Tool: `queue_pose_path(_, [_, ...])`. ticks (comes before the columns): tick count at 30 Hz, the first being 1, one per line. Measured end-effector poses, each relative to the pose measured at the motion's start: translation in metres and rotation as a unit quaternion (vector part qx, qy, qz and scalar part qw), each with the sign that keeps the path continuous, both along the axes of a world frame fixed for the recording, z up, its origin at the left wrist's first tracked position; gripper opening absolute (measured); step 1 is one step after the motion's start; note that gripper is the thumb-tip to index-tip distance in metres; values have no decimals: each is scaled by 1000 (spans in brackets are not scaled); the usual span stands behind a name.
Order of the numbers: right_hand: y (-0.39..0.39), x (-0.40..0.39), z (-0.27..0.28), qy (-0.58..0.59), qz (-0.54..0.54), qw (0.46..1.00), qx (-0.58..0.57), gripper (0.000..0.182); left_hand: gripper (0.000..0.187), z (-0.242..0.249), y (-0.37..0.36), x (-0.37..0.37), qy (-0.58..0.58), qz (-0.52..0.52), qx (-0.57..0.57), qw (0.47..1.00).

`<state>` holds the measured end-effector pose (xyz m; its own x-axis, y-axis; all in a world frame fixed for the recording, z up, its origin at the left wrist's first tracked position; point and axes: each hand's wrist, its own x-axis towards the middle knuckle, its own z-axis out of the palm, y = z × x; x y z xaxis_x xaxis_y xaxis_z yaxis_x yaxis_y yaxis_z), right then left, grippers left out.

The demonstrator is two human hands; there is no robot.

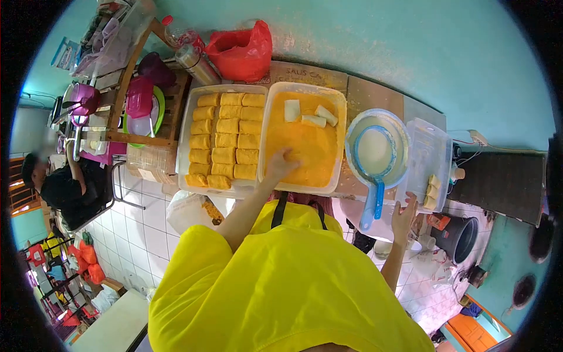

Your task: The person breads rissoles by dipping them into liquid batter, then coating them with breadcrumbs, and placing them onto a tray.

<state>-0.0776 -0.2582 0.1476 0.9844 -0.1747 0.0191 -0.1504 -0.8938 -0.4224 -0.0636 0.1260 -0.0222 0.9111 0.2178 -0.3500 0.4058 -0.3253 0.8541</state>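
Note:
My left hand is over the orange breadcrumbs in a plastic tub, fingers apart and slightly blurred. Three pale, uncoated rolls lie at the back of that tub. To its left, a clear tray holds rows of orange-coated rolls. On the right, my right hand is open beside the front edge of a clear container, where several pale yellow rolls sit. Between the tubs stands a basin of whitish batter, with a blue-handled strainer resting across it.
A red plastic bag and bottles stand behind the tray. At left is a wooden rack with pink dishes. Another person sits at far left. A dark bucket is on the tiled floor at right.

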Motion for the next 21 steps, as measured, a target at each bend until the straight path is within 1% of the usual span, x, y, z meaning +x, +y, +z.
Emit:
queue_pose_path(2, [13, 3, 7, 26, -9, 1000, -12, 42, 78, 23, -9, -1, 63, -90, 113, 987])
queue_pose_path(3, [19, 5, 9, 39, -12, 999, -18, 42, 81, 34, -10, -2, 88, -117, 76, 986])
queue_pose_path(5, [13, 9, -2, 20, 16, 1000, -6, 41, 86, 51, -6, -1, 136, -163, 4, 977])
queue_pose_path(6, [14, 10, -7, 10, 31, 999, 3, 40, 84, 45, -7, -4, 72, -179, 51, 980])
queue_pose_path(7, [22, 11, 1, 32, 23, 999, 8, 43, 82, 35, -10, -12, 10, -195, 97, 976])
queue_pose_path(8, [23, 11, -1, 30, 28, 999, 9, 42, 79, 25, -13, -17, -51, -210, 142, 966])
queue_pose_path(10, [22, 13, -2, 27, 40, 999, 8, 41, 68, 36, -12, -16, -66, -220, 70, 971])
queue_pose_path(11, [25, 14, -1, 15, 49, 999, -13, 41, 62, 44, -12, -16, -75, -224, 32, 971])
queue_pose_path(14, [26, 18, -4, 2, 74, 997, 5, 42, 50, 62, -11, -18, -103, -222, 62, 968])
queue_pose_path(17, [23, 24, -7, -5, 90, 996, -7, 42, 54, 81, 2, -22, -78, -137, -47, 986])
queue_pose_path(20, [31, 28, 6, 28, 79, 996, -3, 42, 57, 110, 30, -35, -77, 49, -107, 990])
queue_pose_path(21, [35, 30, 10, 44, 73, 996, 2, 41, 59, 115, 45, -38, -80, 88, -165, 979])
